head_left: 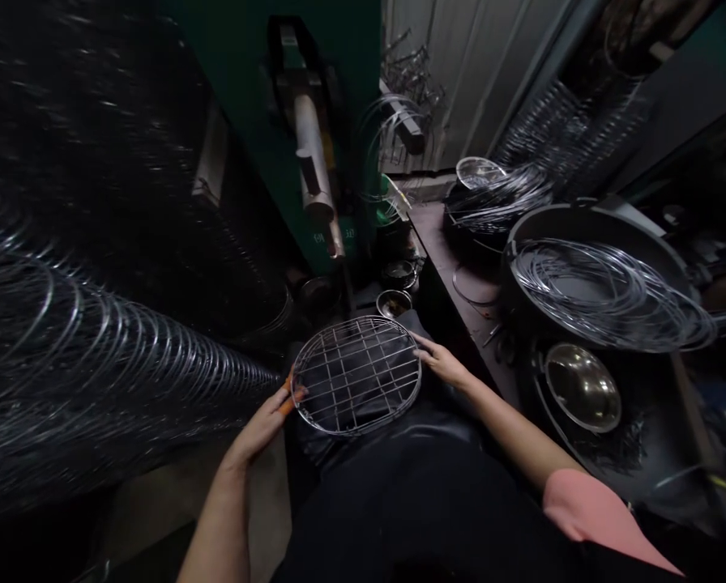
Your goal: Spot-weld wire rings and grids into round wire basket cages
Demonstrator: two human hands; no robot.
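Note:
A round wire rack (356, 376) with a square grid lies over my lap, above a dark apron. My left hand (281, 402), with orange coverings on some fingers, grips its left rim. On the opposite side, my right hand (442, 362) closes its fingers on the right rim. Just beyond the rack's far edge, a copper-coloured electrode tip (335, 243) points down from a green machine (235, 48). A small metal bowl (394, 304) with something in it sits behind the rack.
Long stacks of wire rings (132, 340) fill the left side. To the right, a large dark pan (600, 219) holds many wire rings (582, 283) on a bench (436, 235). More wire hoops (509, 198) lie behind it, and a shiny metal bowl (582, 387) rests nearer me.

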